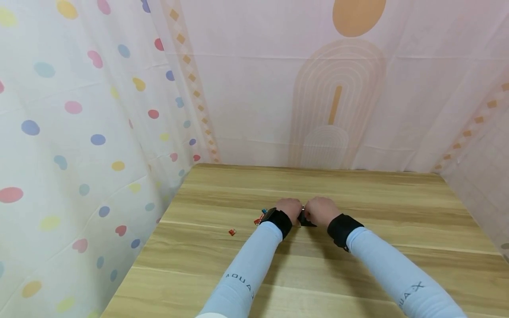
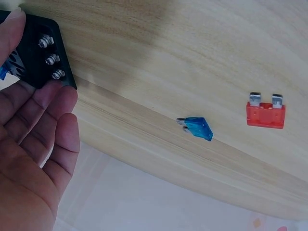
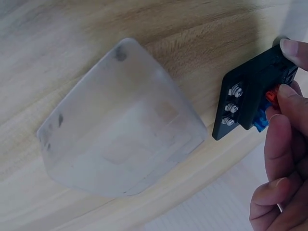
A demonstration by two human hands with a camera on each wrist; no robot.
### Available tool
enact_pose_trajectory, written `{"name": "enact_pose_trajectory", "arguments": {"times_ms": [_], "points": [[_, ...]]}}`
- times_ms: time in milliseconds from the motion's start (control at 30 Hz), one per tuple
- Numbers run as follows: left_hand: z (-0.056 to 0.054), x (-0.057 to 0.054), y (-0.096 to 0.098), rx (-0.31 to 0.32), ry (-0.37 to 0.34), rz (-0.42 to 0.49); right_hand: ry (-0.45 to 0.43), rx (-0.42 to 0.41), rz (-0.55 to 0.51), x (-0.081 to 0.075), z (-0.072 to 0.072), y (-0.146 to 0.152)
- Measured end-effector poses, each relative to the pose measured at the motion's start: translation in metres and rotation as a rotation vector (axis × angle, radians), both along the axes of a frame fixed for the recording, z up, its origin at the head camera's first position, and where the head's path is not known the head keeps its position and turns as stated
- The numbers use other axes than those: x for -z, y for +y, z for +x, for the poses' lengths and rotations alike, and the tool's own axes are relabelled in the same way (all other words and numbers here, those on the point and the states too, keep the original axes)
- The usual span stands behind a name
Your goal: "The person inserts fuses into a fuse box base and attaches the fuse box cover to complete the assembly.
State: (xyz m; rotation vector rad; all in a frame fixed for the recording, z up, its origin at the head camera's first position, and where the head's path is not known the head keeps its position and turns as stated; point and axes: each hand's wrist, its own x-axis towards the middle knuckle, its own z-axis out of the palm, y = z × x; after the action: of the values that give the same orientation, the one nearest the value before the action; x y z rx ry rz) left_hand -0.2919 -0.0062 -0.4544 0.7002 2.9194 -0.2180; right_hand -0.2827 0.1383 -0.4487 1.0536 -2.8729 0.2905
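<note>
A black fuse block [image 3: 245, 86] with a row of metal screws along its edge stands between the two hands. My left hand [image 1: 289, 208] grips it, the thumb [image 2: 13, 31] on its edge and fingers beneath. Thumb and finger of my right hand [image 3: 293, 125] pinch a red blade fuse [image 3: 272, 95] at the block's slots. Beside that one, a blue blade fuse [image 3: 260, 120] sits in the block, partly covered by fingers. In the left wrist view, a loose blue fuse [image 2: 198, 128] and a red fuse [image 2: 265, 114] lie on the wood, prongs showing.
A frosted clear cover [image 3: 120, 120] lies on the wooden table [image 1: 358, 287] by the block. Left of the hands, a red fuse [image 1: 232, 232] lies apart from other small red and blue pieces [image 1: 258, 219]. Patterned curtains [image 1: 254, 101] hang behind the table.
</note>
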Motion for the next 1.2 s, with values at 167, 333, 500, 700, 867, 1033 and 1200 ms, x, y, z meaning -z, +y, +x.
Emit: {"name": "enact_pose_trajectory", "arguments": {"times_ms": [167, 333, 500, 700, 867, 1033, 1200], "points": [[-0.002, 0.001, -0.002, 0.000, -0.008, 0.039, 0.024, -0.008, -0.013, 0.004, -0.001, 0.000], [-0.003, 0.002, -0.003, 0.013, -0.005, 0.032, 0.006, -0.016, -0.032, 0.003, 0.001, 0.000], [0.000, -0.001, -0.003, 0.019, -0.013, 0.020, -0.026, -0.017, -0.029, 0.003, 0.001, 0.000], [0.001, -0.007, -0.002, 0.011, -0.023, 0.021, -0.031, -0.019, -0.032, 0.000, 0.000, 0.001], [0.004, -0.008, -0.002, 0.004, -0.028, 0.022, -0.037, -0.048, -0.024, -0.001, 0.000, 0.002], [0.006, -0.009, -0.001, 0.001, -0.018, 0.018, -0.049, -0.054, -0.020, -0.001, -0.001, 0.002], [0.004, -0.006, -0.002, 0.001, -0.009, 0.025, -0.066, -0.043, -0.034, 0.000, -0.001, 0.003]]}}
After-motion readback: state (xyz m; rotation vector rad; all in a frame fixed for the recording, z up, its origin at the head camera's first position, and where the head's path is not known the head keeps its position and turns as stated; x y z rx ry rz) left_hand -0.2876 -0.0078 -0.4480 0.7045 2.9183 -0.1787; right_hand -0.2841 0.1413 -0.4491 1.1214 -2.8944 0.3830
